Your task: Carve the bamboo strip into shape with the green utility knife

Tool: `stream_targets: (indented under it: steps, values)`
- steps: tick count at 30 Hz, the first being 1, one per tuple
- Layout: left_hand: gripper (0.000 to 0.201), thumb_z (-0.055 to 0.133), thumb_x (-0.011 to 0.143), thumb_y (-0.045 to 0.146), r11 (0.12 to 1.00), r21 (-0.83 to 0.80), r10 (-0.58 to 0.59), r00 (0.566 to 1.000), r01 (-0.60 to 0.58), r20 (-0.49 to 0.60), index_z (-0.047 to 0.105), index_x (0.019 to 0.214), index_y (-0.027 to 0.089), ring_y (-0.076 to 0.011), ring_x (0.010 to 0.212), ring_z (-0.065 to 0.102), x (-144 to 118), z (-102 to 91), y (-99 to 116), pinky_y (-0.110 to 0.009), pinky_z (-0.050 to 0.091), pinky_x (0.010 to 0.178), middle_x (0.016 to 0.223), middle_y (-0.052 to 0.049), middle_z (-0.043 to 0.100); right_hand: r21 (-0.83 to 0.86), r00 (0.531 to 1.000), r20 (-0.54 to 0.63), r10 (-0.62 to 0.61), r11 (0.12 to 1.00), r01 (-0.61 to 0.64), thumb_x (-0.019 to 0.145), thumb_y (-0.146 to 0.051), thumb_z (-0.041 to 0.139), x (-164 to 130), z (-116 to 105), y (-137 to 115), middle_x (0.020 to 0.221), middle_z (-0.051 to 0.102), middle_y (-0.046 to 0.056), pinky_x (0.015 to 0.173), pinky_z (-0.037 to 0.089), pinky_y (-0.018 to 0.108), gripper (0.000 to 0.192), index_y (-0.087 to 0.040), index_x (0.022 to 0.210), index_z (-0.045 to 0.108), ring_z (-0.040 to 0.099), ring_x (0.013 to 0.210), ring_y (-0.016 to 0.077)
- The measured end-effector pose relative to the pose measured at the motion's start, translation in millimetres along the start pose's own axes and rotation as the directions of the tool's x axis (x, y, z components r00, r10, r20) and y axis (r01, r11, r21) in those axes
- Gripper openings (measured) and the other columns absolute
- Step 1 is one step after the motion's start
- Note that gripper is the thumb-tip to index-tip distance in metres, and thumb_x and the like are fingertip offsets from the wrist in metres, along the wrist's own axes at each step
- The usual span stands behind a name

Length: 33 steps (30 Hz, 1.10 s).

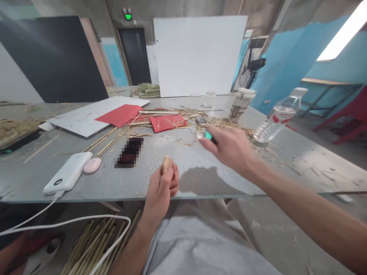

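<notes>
My left hand [163,187] is at the near edge of the grey table [200,172], closed around a short piece of bamboo [167,164] that sticks up above the fingers. My right hand [228,147] reaches out over the table, gripping a small tool with a green and dark handle [208,135]; what the tool is I cannot tell. Just beyond it lie bamboo shavings and thin bamboo strips [160,114] scattered on red paper sheets [168,122].
A white power bank [69,172] with a cable, a pink case [92,165] and a phone [129,152] lie at the left. A plastic water bottle [275,118] and a cup [241,104] stand at the right. White boards [197,53] stand behind. Bamboo sticks [94,244] lie under the table.
</notes>
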<state>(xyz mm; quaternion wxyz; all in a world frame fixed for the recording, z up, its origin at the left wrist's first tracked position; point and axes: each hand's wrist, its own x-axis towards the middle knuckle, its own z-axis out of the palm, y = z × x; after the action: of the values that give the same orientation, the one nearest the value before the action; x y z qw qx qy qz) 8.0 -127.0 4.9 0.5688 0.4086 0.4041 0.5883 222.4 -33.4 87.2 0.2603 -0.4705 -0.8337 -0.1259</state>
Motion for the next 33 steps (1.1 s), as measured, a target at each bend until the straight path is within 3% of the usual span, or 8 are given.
stream_targets:
  steps: [7, 16, 19, 24, 26, 28, 31, 33]
  values:
    - [0.032, 0.063, 0.093, 0.044, 1.000, 0.029, 0.008, 1.000, -0.008, -0.012, 0.043, 0.081, 0.023, -0.0064, 0.052, 0.022, -5, 2.9, -7, -0.017, 0.020, 0.046, 0.066, 0.008, 0.035, 0.061, 0.961, 0.222, -0.163, 0.986, 0.153, 0.099, -0.087, -0.002, -24, 6, -51, 0.072, 0.064, 0.002, 0.055, 0.014, 0.033, 0.088, -0.023, 0.088, 0.057, 0.043, 0.058, 0.0150]
    - [0.014, 0.049, 0.098, 0.025, 0.911, 0.361, 0.220, 0.975, -0.198, -0.021, 0.049, 0.085, 0.022, -0.0102, 0.059, 0.031, -11, -0.9, -17, -0.021, 0.029, 0.054, 0.067, 0.006, 0.037, 0.084, 0.947, 0.235, -0.220, 0.975, 0.206, 0.100, -0.085, -0.006, -29, 13, -51, 0.070, 0.063, 0.000, 0.054, 0.013, 0.033, 0.089, -0.024, 0.086, 0.056, 0.043, 0.057, 0.0137]
    - [0.023, 0.047, 0.104, 0.033, 0.922, 0.361, 0.163, 0.986, -0.143, -0.026, 0.046, 0.083, 0.022, -0.0102, 0.058, 0.030, -11, 3.2, -18, -0.022, 0.027, 0.052, 0.067, 0.007, 0.036, 0.016, 0.952, 0.194, -0.236, 0.971, 0.238, 0.094, -0.090, -0.012, -26, 23, -48, 0.072, 0.066, 0.003, 0.056, 0.016, 0.033, 0.098, -0.023, 0.086, 0.060, 0.048, 0.061, 0.0151]
    - [0.031, 0.046, 0.108, 0.043, 0.942, 0.326, 0.109, 0.990, -0.075, -0.086, 0.045, 0.084, 0.023, -0.0102, 0.057, 0.027, -16, 1.9, -12, -0.023, 0.024, 0.050, 0.069, 0.007, 0.034, -0.057, 0.971, 0.182, -0.155, 0.984, 0.168, 0.097, -0.091, 0.000, 4, 41, -38, 0.080, 0.071, 0.006, 0.060, 0.019, 0.033, 0.094, -0.024, 0.092, 0.066, 0.054, 0.067, 0.0174]
    - [0.034, 0.049, 0.107, 0.040, 0.889, 0.434, 0.199, 0.977, -0.148, -0.075, 0.043, 0.079, 0.022, -0.0106, 0.060, 0.030, -24, -3.8, -8, -0.022, 0.027, 0.054, 0.068, 0.006, 0.035, -0.123, 0.991, 0.137, -0.001, 0.992, 0.018, 0.106, -0.079, 0.004, 23, 42, -22, 0.077, 0.070, 0.008, 0.060, 0.020, 0.034, 0.086, -0.021, 0.097, 0.067, 0.051, 0.061, 0.0181]
    - [0.036, 0.050, 0.106, 0.039, 0.894, 0.423, 0.184, 0.982, -0.146, -0.052, 0.042, 0.075, 0.022, -0.0101, 0.059, 0.031, -30, -9.3, -4, -0.022, 0.025, 0.053, 0.067, 0.005, 0.034, -0.181, 0.984, 0.073, 0.164, 0.972, -0.149, 0.110, -0.072, 0.006, 39, 37, 3, 0.074, 0.068, 0.011, 0.060, 0.021, 0.034, 0.083, -0.018, 0.097, 0.068, 0.049, 0.058, 0.0191]
    - [0.034, 0.052, 0.100, 0.043, 0.993, 0.104, -0.051, 0.998, 0.053, -0.020, 0.039, 0.076, 0.023, -0.0081, 0.051, 0.016, -24, -13.5, 1, -0.021, 0.016, 0.046, 0.062, 0.009, 0.024, -0.216, 0.961, 0.036, 0.275, 0.941, -0.261, 0.112, -0.067, 0.013, 44, 30, 37, 0.075, 0.067, 0.012, 0.061, 0.022, 0.034, 0.076, -0.017, 0.097, 0.068, 0.052, 0.064, 0.0225]
    - [0.031, 0.053, 0.098, 0.046, 0.994, -0.069, -0.078, 0.993, 0.083, 0.084, 0.044, 0.081, 0.023, -0.0070, 0.049, 0.016, -14, -13.3, 2, -0.019, 0.019, 0.045, 0.061, 0.010, 0.027, -0.210, 0.959, 0.079, 0.271, 0.945, -0.250, 0.110, -0.070, 0.022, 35, 30, 50, 0.073, 0.067, 0.010, 0.060, 0.023, 0.034, 0.070, -0.019, 0.093, 0.068, 0.053, 0.064, 0.0223]
